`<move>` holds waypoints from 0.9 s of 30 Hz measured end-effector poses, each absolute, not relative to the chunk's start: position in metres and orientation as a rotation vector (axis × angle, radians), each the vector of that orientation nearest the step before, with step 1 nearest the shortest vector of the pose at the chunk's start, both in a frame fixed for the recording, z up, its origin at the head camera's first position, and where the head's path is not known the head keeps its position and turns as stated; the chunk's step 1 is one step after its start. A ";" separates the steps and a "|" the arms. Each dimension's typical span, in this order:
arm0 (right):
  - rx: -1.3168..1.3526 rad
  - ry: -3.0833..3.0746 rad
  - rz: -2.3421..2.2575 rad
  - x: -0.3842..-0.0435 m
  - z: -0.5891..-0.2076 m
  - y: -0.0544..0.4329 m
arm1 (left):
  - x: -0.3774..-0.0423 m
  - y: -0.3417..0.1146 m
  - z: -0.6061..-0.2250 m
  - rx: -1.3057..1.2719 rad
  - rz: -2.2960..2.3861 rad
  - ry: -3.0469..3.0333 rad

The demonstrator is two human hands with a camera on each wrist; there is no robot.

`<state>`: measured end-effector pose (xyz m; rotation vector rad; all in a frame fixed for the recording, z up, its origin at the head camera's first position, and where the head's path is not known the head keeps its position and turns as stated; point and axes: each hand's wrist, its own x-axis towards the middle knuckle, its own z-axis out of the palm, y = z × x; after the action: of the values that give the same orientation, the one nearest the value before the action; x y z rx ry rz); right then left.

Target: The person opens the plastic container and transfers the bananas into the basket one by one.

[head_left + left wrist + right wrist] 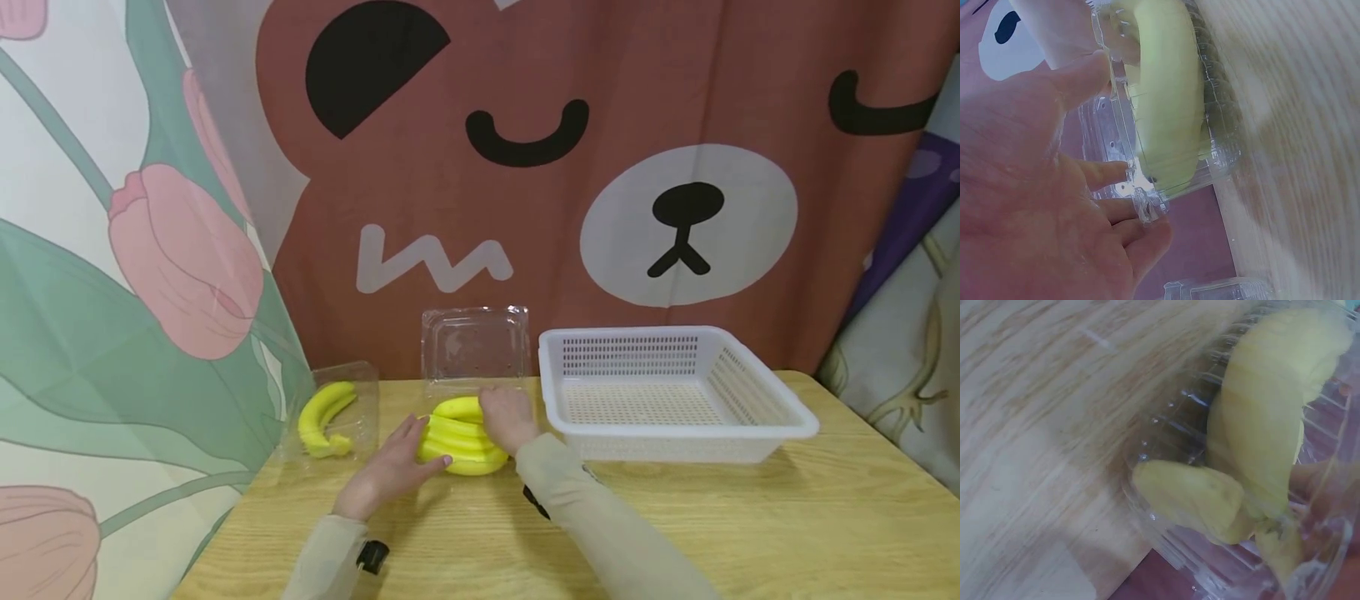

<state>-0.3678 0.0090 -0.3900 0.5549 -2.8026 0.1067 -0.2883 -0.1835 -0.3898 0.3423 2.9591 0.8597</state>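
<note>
In the head view, a bunch of yellow bananas (461, 442) sits in a clear plastic clamshell box (1222, 134), whose lid (476, 346) stands raised at the back. My left hand (401, 467) holds the box's left side; the left wrist view shows thumb and fingers at its rim. Over the bunch's right end, my right hand (510, 417) is curled and grips it near the stem. The right wrist view shows the stem end of the bananas (1260, 425) through the box wall, with part of the right hand behind it.
A second clear plastic box (366, 400) with bananas (318, 421) in it stands at the table's left edge. To the right is a white perforated basket (678, 429). The wooden table (675, 525) backs onto a printed curtain (562, 233).
</note>
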 end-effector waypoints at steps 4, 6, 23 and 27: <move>0.575 -2.766 0.121 -0.370 -0.388 0.009 | -0.288 -0.184 -0.388 0.330 0.846 2.963; 0.578 -2.739 0.108 -0.370 -0.386 0.009 | -0.289 -0.184 -0.388 0.327 0.838 2.961; 0.569 -2.658 0.253 -0.365 -0.358 0.006 | -0.290 -0.184 -0.388 0.314 0.868 2.945; 0.559 -2.643 0.272 -0.365 -0.352 0.006 | -0.290 -0.184 -0.389 0.317 0.867 2.949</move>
<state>-0.3649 0.0065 -0.3523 0.5593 -2.6427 0.2716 -0.2901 -0.1838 -0.3886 0.3168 2.9489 0.8666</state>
